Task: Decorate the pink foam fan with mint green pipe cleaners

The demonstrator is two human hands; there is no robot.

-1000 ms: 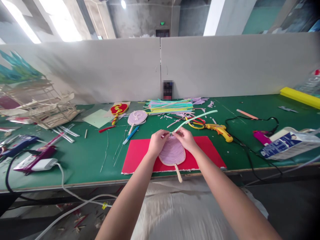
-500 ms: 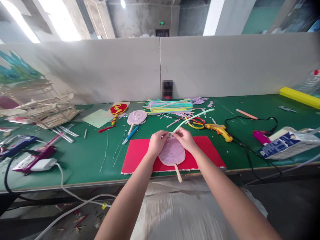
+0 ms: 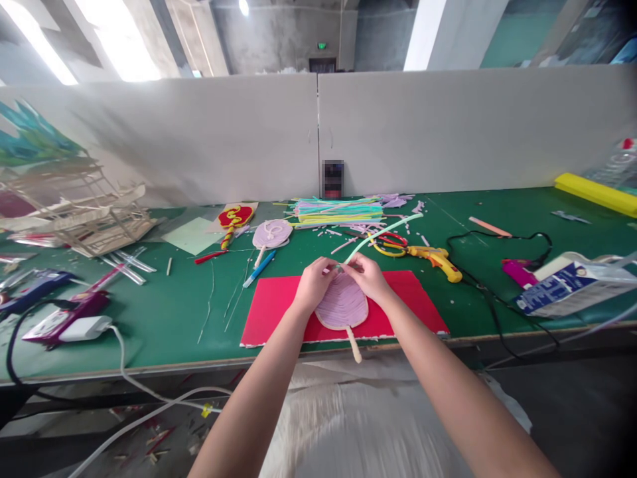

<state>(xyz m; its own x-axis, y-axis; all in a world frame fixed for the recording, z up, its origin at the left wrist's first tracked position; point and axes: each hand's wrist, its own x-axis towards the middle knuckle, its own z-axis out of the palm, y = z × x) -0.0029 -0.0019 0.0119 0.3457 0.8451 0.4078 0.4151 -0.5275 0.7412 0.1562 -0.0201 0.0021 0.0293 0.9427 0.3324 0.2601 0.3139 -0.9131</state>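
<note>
A pale green pipe cleaner rises to the upper right from between my two hands. My right hand pinches it close to its lower end. Fingertip to fingertip with it, my left hand is closed at that same end, which the fingers mostly cover. Just below lies a small round fan faced with lilac rows, its wooden handle pointing toward me. The fan's top edge is hidden behind my hands. Under it is a red board at the table's front edge.
Behind my hands lies a bundle of pastel pipe cleaners with lilac scraps. Red-yellow scissors and a yellow glue gun lie right. A second lilac fan, a blue pen and a red-yellow fan are left.
The upper end of the green pipe cleaner has dipped slightly and shifted a little left. My hands stay at nearly the same spot over the fan's top edge.
</note>
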